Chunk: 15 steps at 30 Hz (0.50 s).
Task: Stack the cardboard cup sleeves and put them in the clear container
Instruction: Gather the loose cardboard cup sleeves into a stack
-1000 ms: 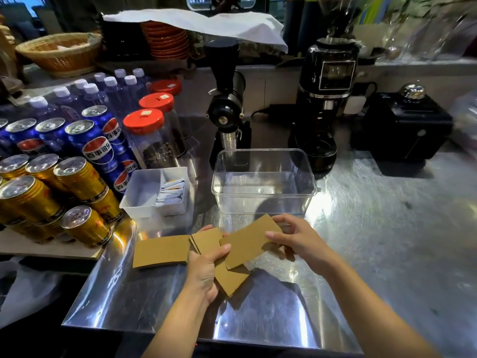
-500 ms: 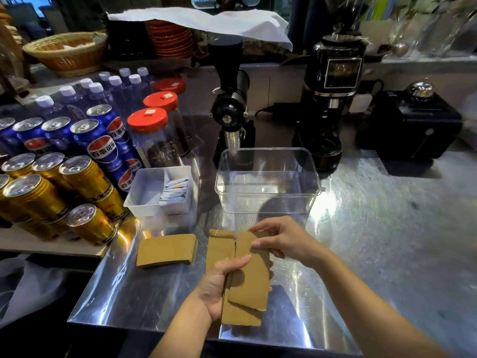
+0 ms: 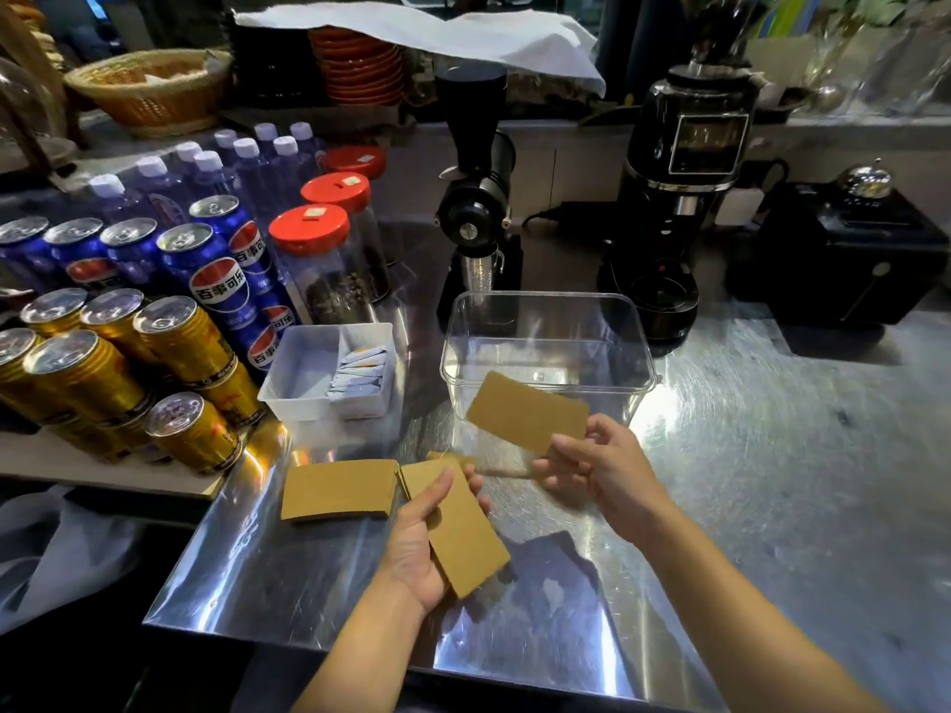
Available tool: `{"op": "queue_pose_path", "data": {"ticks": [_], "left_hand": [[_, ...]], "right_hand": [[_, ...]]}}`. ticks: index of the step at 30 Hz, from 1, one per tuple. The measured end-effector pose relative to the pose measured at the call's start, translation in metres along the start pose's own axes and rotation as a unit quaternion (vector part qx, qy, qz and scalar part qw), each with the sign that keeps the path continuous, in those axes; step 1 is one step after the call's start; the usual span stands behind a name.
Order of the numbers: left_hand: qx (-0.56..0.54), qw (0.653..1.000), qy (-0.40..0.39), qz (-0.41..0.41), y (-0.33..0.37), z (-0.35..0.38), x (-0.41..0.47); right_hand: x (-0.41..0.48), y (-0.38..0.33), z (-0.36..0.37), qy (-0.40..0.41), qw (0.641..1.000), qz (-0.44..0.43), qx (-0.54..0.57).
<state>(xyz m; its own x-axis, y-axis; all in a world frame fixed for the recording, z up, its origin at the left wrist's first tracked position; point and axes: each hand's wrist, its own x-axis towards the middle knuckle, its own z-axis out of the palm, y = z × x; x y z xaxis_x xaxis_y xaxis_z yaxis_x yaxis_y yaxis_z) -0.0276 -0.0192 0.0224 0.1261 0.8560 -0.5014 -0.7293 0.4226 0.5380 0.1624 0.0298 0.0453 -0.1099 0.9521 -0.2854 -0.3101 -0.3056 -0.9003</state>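
Observation:
My left hand (image 3: 419, 542) grips a small stack of flat brown cardboard cup sleeves (image 3: 463, 532) just above the steel counter. My right hand (image 3: 599, 468) pinches one more cup sleeve (image 3: 525, 411) by its near corner and holds it tilted in front of the clear container (image 3: 548, 326). That container stands behind both hands with nothing inside. Another sleeve (image 3: 337, 488) lies flat on the counter to the left of my left hand. A sliver of a further sleeve (image 3: 507, 473) shows on the counter between my hands.
A white divided tray (image 3: 309, 373) with sachets sits left of the container. Gold and blue cans (image 3: 170, 347) and red-lidded jars (image 3: 321, 259) crowd the left. Two black grinders (image 3: 476, 213) and a black box (image 3: 844, 254) stand behind. The counter's front edge (image 3: 360, 650) is near.
My right hand has lifted one sleeve off the stack and moved it up toward the container. My left hand keeps the remaining sleeves, now turned slightly.

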Motion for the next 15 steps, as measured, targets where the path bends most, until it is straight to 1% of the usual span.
{"op": "queue_pose_path", "data": {"ticks": [1, 2, 4, 6, 7, 9, 11, 12, 15], "left_hand": [[0.001, 1.0, 0.009, 0.015, 0.0, 0.001, 0.001], [0.006, 0.999, 0.025, 0.026, 0.0, 0.003, 0.002], [0.024, 0.997, 0.059, 0.037, 0.0, 0.009, 0.002], [0.042, 0.992, 0.101, 0.055, 0.001, 0.013, 0.002], [0.047, 0.989, 0.123, 0.069, 0.001, 0.013, 0.003], [0.047, 0.984, 0.147, 0.085, 0.003, 0.011, 0.005], [0.046, 0.983, 0.152, 0.091, 0.005, 0.007, 0.005], [0.045, 0.983, 0.152, 0.092, 0.006, 0.006, 0.004], [0.047, 0.984, 0.148, 0.089, 0.005, 0.003, 0.003]], "right_hand": [[-0.001, 0.003, 0.002, -0.012, 0.999, 0.031, 0.02], [-0.004, 0.006, 0.006, -0.03, 0.998, 0.055, 0.015], [-0.009, 0.014, 0.013, -0.077, 0.992, 0.089, -0.046], [-0.013, 0.022, 0.017, -0.118, 0.98, 0.104, -0.118], [-0.013, 0.024, 0.018, -0.124, 0.977, 0.098, -0.143], [-0.012, 0.026, 0.018, -0.091, 0.979, 0.055, -0.173], [-0.011, 0.025, 0.014, -0.039, 0.985, 0.007, -0.166], [-0.01, 0.025, 0.012, -0.032, 0.987, -0.01, -0.156], [-0.01, 0.026, 0.014, -0.052, 0.985, -0.03, -0.161]]}}
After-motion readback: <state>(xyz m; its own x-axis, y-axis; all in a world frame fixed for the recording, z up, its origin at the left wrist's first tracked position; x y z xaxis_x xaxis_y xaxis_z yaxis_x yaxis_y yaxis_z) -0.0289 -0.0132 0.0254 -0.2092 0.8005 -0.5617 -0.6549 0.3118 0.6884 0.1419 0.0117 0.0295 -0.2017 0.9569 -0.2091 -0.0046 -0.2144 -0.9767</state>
